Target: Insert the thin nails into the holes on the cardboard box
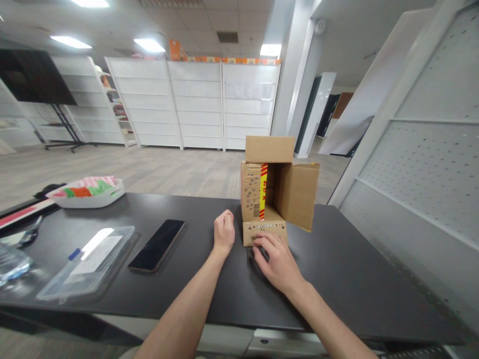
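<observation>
The open brown cardboard box point(250, 194) stands on the smooth black tabletop point(337, 259). The step in hand appears to be work at its lowered, dotted rectangular front flap point(266, 228), where the next move calls for light, exact fingertips. Just left of the box, the left hand point(224, 232) is balled in a fist. At the box's near side, the right hand point(279, 259) reaches palm-down, fingers bent over the flap; whether they pinch anything cannot be told.
</observation>
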The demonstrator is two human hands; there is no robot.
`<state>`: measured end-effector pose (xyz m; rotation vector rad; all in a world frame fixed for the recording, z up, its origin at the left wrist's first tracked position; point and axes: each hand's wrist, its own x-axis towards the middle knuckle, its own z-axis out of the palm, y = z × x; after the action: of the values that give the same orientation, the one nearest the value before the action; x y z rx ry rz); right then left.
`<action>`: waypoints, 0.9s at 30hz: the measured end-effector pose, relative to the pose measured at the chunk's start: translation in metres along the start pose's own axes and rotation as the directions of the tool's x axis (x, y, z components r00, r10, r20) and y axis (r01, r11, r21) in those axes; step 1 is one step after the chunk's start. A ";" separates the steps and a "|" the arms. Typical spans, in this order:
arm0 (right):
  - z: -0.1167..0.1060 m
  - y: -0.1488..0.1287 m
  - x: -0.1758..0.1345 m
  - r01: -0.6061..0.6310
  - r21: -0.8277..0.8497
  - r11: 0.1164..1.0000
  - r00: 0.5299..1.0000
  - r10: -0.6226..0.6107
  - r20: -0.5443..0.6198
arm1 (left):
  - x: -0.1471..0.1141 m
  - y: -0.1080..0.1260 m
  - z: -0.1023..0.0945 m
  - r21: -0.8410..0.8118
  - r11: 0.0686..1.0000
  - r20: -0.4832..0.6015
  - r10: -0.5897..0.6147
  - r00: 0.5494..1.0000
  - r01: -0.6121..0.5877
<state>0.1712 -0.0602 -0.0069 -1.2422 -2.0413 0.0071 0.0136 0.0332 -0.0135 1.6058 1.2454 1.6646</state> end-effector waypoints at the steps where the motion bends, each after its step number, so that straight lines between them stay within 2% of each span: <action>1: 0.000 0.002 0.003 -0.011 -0.009 1.000 1.000 0.011 -0.024 | 0.000 0.000 0.000 0.000 1.000 0.001 -0.001 1.000 0.001; 6: 0.005 0.012 0.018 -0.085 -0.075 0.994 0.993 0.078 -0.092 | 0.000 -0.001 -0.001 0.006 1.000 0.003 -0.007 1.000 0.007; 13: 0.016 0.021 0.029 -0.140 -0.139 0.980 0.972 0.110 -0.206 | 0.001 0.003 -0.001 0.000 1.000 0.003 -0.013 1.000 0.013; 20: 0.024 0.026 0.030 -0.155 -0.168 0.974 0.964 0.112 -0.240 | 0.001 0.003 -0.001 0.017 1.000 0.003 -0.006 1.000 0.006; 27: 0.028 0.027 0.030 -0.150 -0.210 0.966 0.972 0.105 -0.211 | 0.001 0.002 0.000 0.021 1.000 0.006 0.003 1.000 -0.003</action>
<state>0.1678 -0.0128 -0.0193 -1.4510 -1.8240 -0.2836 0.0135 0.0332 -0.0112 1.6242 1.2618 1.6531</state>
